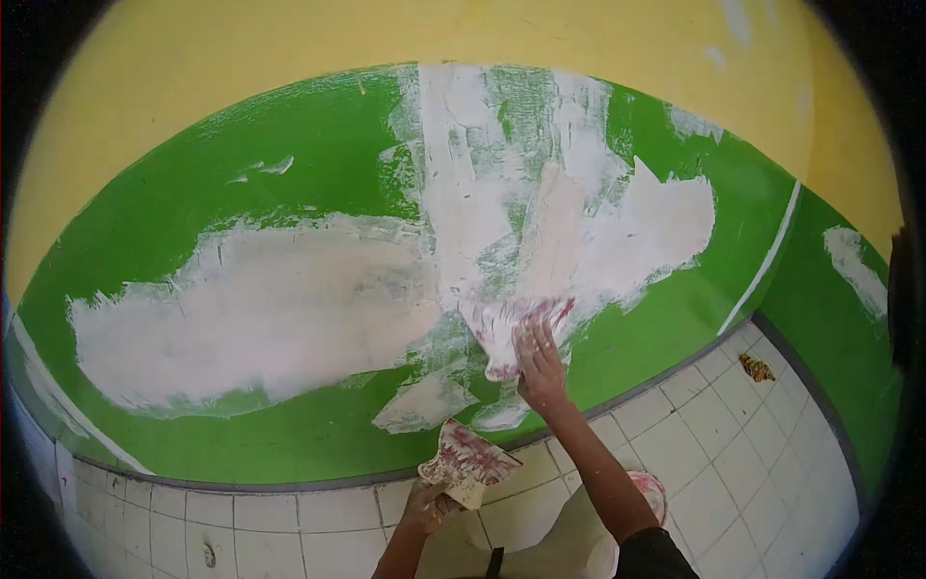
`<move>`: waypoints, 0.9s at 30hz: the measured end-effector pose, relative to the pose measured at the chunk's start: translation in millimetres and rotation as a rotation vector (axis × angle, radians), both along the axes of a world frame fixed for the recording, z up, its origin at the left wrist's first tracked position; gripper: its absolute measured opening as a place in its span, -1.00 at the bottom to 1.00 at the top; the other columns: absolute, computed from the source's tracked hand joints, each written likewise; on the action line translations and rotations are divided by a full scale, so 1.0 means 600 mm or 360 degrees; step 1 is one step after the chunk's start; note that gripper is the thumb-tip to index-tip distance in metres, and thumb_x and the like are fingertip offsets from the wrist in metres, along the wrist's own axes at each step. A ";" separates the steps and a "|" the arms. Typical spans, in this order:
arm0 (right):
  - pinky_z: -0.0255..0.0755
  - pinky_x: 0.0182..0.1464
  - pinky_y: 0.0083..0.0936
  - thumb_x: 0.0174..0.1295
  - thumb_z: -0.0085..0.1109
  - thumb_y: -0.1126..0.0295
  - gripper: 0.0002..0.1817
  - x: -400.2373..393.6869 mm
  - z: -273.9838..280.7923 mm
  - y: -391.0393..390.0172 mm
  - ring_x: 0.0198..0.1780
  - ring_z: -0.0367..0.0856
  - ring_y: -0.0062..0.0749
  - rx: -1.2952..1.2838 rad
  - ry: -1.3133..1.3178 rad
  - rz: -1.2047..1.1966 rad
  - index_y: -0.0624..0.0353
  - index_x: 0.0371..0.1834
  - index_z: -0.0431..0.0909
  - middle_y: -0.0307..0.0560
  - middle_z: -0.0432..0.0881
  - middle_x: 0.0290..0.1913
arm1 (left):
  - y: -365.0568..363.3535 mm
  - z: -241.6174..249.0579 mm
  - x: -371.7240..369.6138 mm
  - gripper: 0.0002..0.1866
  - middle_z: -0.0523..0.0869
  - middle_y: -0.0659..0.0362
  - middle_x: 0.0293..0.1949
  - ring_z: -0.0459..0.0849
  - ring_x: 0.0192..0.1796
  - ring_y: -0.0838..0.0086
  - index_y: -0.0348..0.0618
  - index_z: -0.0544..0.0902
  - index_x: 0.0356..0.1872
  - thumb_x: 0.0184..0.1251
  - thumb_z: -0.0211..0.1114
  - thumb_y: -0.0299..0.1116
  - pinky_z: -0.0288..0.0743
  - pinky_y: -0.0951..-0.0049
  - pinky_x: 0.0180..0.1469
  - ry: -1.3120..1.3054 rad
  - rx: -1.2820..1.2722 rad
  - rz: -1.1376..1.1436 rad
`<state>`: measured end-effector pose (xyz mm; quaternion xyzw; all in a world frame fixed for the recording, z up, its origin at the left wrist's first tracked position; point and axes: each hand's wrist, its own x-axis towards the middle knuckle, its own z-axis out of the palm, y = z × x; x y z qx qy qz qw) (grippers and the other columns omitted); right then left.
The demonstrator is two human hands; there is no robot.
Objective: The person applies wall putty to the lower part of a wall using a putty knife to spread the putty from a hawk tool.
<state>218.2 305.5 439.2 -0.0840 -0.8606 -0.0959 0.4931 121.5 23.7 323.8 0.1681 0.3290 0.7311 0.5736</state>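
My right hand (542, 372) presses a wide putty-smeared scraper (497, 333) against the wall, fingers laid along its blade. The blade's upper edge meets the white filler (569, 217) spread over the green wall (328, 150). Lower down, near the foot of the wall, my left hand (424, 507) grips a second scraper (473, 458), its reddish face streaked with white putty. That hand's fingers are partly hidden behind the scraper.
Above the green runs a yellow band (338, 34). A large filler patch (260, 309) covers the wall's left part. A grey skirting strip (328, 482) borders the tiled floor (714, 415). A brownish scrap (756, 368) lies right; a pinkish round object (651, 494) sits beside my right forearm.
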 end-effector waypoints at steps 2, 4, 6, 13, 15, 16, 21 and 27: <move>0.08 0.44 0.16 -0.06 -0.06 0.75 -0.35 0.014 -0.052 -0.004 0.46 0.16 0.15 -0.0051 -0.0038 0.0023 0.42 0.26 0.36 0.21 0.32 0.35 | -0.002 -0.030 -0.004 -0.61 0.66 -0.08 0.00 0.73 -0.04 0.21 -0.39 0.46 0.09 0.31 0.24 -0.39 0.72 0.17 -0.03 -0.0008 -0.0079 0.0052; 0.07 0.44 0.16 -0.15 -0.06 0.73 -0.30 0.033 -0.091 -0.012 0.43 0.22 0.16 -0.0175 -0.0145 0.0002 0.42 0.25 0.37 0.22 0.36 0.32 | -0.005 -0.023 0.003 -0.60 0.66 -0.09 0.00 0.73 -0.04 0.21 -0.39 0.46 0.10 0.31 0.24 -0.38 0.72 0.17 -0.02 -0.0037 -0.0078 0.0069; 0.11 0.42 0.13 -0.20 -0.06 0.73 -0.27 0.055 -0.111 -0.027 0.43 0.21 0.14 -0.0156 -0.0135 0.0010 0.42 0.24 0.37 0.22 0.36 0.32 | -0.010 -0.030 0.012 -0.59 0.65 -0.11 0.01 0.73 -0.04 0.22 -0.39 0.46 0.11 0.30 0.24 -0.37 0.72 0.17 -0.02 -0.0063 -0.0084 0.0091; 0.56 -0.20 -0.26 0.11 0.05 0.68 -0.73 0.124 -0.164 -0.087 -0.26 0.64 -0.18 -0.1997 0.0927 0.0211 0.36 -0.10 0.54 0.06 0.65 -0.19 | 0.012 -0.087 -0.003 -0.56 0.67 -0.09 -0.03 0.73 -0.05 0.25 -0.44 0.45 0.12 0.29 0.22 -0.36 0.70 0.18 -0.03 -0.0342 -0.0050 0.0106; 0.56 -0.30 -0.33 0.07 0.09 0.60 -0.88 0.146 -0.148 -0.110 -0.36 0.61 -0.24 -0.2520 0.1699 0.0868 0.25 -0.31 0.54 -0.04 0.62 -0.32 | 0.018 -0.088 -0.013 -0.57 0.67 -0.04 -0.03 0.74 -0.06 0.31 -0.40 0.46 0.10 0.29 0.23 -0.34 0.71 0.21 -0.10 -0.0309 -0.0064 0.0038; 0.56 -0.30 -0.33 0.07 0.09 0.60 -0.88 0.163 -0.137 -0.126 -0.36 0.61 -0.24 -0.2539 0.1689 0.0852 0.25 -0.31 0.54 -0.04 0.62 -0.32 | 0.023 -0.051 -0.012 -0.57 0.67 -0.04 -0.03 0.74 -0.06 0.31 -0.40 0.46 0.10 0.29 0.23 -0.34 0.71 0.21 -0.10 -0.0325 -0.0080 0.0045; 0.52 -0.21 -0.37 0.06 0.11 0.46 -0.91 0.180 -0.110 -0.168 -0.26 0.57 -0.25 -0.2495 0.1969 0.0968 0.26 -0.46 0.47 -0.07 0.56 -0.37 | 0.055 0.048 -0.001 -0.63 0.67 0.01 -0.04 0.76 -0.12 0.30 -0.27 0.47 0.09 0.32 0.24 -0.35 0.74 0.25 -0.15 -0.0035 0.0042 -0.0030; 0.41 -0.29 -0.50 0.11 0.14 0.50 -0.90 0.210 -0.142 -0.187 -0.39 0.53 -0.36 -0.1345 0.0814 0.0096 0.29 -0.51 0.55 -0.05 0.59 -0.43 | 0.078 0.056 0.018 -0.62 0.70 0.01 -0.09 0.75 -0.07 0.32 -0.36 0.48 0.09 0.34 0.24 -0.34 0.72 0.25 -0.02 -0.0064 0.0097 -0.0032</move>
